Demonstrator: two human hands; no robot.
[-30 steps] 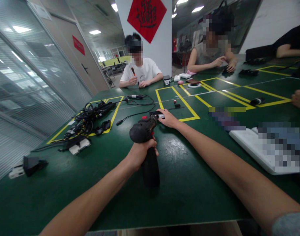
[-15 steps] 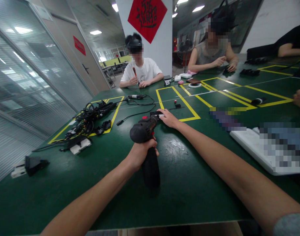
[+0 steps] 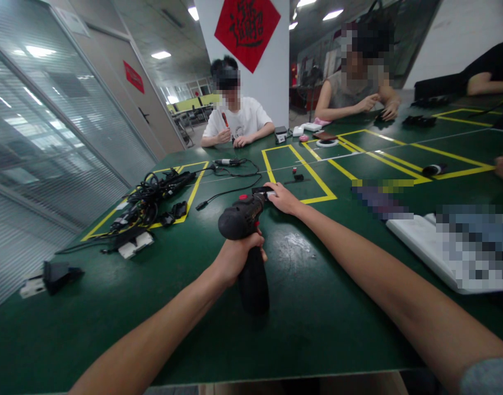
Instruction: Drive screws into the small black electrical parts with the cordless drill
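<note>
My left hand (image 3: 240, 253) is wrapped round the handle of a black cordless drill (image 3: 242, 216) with a red switch on top. The drill points away from me, and its front end meets a small black and white part (image 3: 263, 190) on the table. That part is gripped at its right side by my right hand (image 3: 282, 198), whose fingertips are partly hidden. Whether the bit touches a screw cannot be made out. Beyond the hands, a small black piece (image 3: 298, 178) and a tiny red item (image 3: 294, 170) lie inside a yellow taped rectangle.
Left on the green table (image 3: 185, 323) lies a heap of black cables (image 3: 152, 200), with black and white adapter-like pieces (image 3: 136, 244) nearer me. At right sits a white tray-like object (image 3: 416, 247), partly blurred. Across the table a person (image 3: 238, 118) holds a red-handled tool; others sit further right.
Both hands, the drill and the part stay practically where they were. The whole view has shifted very slightly.
</note>
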